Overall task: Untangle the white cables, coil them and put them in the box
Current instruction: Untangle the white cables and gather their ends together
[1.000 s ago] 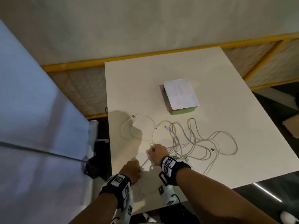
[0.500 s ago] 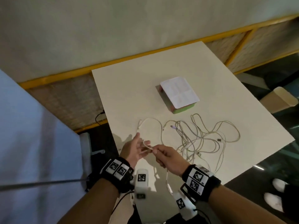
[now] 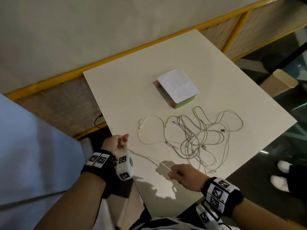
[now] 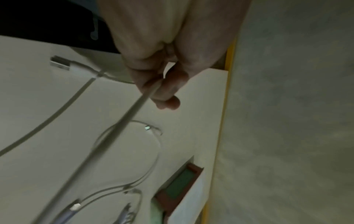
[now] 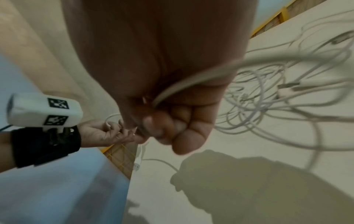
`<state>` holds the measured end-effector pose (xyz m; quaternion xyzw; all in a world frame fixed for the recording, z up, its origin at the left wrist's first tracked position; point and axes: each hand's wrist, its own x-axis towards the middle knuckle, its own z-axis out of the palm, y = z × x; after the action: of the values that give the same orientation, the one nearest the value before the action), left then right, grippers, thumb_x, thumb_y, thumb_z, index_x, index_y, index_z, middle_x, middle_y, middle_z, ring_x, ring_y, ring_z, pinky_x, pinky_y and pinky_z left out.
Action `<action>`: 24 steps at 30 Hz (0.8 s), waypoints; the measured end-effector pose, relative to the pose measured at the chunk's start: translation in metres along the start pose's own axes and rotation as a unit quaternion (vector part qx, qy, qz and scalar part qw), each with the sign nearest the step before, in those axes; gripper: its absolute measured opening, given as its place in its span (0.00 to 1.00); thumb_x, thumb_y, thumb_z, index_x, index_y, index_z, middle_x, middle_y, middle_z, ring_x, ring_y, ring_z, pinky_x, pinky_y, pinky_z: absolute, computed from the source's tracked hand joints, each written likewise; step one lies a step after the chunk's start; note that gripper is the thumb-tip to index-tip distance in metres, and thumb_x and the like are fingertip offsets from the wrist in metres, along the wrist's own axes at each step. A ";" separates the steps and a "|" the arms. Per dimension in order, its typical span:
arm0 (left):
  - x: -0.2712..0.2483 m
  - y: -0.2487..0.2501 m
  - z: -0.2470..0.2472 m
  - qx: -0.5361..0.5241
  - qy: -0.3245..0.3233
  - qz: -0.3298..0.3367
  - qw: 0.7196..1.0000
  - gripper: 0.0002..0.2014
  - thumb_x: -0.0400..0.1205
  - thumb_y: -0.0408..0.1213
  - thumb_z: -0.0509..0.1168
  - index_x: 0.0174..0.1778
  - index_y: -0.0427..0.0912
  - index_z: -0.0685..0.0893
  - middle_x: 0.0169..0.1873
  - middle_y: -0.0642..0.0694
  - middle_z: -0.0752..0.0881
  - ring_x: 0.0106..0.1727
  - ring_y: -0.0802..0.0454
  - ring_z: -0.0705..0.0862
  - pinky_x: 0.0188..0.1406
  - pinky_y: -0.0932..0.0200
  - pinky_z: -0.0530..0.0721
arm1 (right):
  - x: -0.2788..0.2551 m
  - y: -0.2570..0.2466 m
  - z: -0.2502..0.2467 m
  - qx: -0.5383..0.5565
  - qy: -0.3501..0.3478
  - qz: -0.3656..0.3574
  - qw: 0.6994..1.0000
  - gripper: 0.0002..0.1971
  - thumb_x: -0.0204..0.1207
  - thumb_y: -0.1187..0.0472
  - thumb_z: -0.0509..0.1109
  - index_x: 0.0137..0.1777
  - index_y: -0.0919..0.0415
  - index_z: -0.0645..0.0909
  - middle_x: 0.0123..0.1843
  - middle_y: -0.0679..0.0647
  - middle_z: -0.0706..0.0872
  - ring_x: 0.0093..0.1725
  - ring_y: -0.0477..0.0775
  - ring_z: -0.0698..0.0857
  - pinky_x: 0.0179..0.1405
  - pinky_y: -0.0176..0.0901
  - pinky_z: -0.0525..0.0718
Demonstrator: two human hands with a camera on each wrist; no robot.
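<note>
White table [image 3: 126, 97], closed box [image 3: 178, 87], tangled white cables [image 3: 199, 136]

In the right wrist view the right hand [image 5: 162, 94] fills the middle, hiding where its fingers close on the white cable [image 5: 201, 75], and the tangle of cables [image 5: 277, 106] behind is blurred and cut by the right edge. In the left wrist view the box [image 4: 180, 192] is cut off at the bottom edge, its inside unreadable. From the head view the plugs in the tangle are too small to tell apart, and the bench [image 3: 166, 205] near edge is covered by the forearms.
</note>
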<state>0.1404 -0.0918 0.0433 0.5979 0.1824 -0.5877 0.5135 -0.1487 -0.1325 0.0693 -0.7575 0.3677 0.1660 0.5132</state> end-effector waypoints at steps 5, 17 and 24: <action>-0.018 0.038 -0.006 -0.002 -0.064 0.053 0.997 0.08 0.67 0.27 0.60 0.40 0.39 0.77 0.13 0.50 0.73 0.08 0.61 0.65 0.05 0.71 0.62 | -0.036 0.025 -0.010 -0.085 0.042 -0.036 0.995 0.13 0.82 0.46 0.58 0.37 0.48 0.71 0.27 0.45 0.73 0.30 0.47 0.73 0.34 0.43 0.70; -0.008 0.029 -0.017 0.070 -0.052 0.065 0.994 0.18 0.90 0.42 0.45 0.43 0.40 0.76 0.08 0.53 0.64 0.06 0.63 0.60 0.06 0.75 0.58 | -0.043 0.111 -0.095 -0.194 0.321 0.076 0.924 0.10 0.80 0.58 0.62 0.45 0.64 0.79 0.43 0.57 0.82 0.42 0.61 0.83 0.39 0.55 0.82; -0.008 -0.012 -0.001 0.047 -0.045 0.098 0.993 0.15 0.89 0.34 0.50 0.40 0.39 0.77 0.16 0.52 0.78 0.11 0.61 0.70 0.11 0.74 0.67 | -0.039 0.060 -0.126 0.079 0.374 -0.011 0.924 0.14 0.81 0.49 0.58 0.42 0.58 0.75 0.29 0.58 0.78 0.33 0.59 0.80 0.36 0.46 0.80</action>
<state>0.1292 -0.0830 0.0460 0.6093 0.0718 -0.5686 0.5479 -0.2349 -0.2424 0.1071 -0.7256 0.5362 -0.1647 0.3986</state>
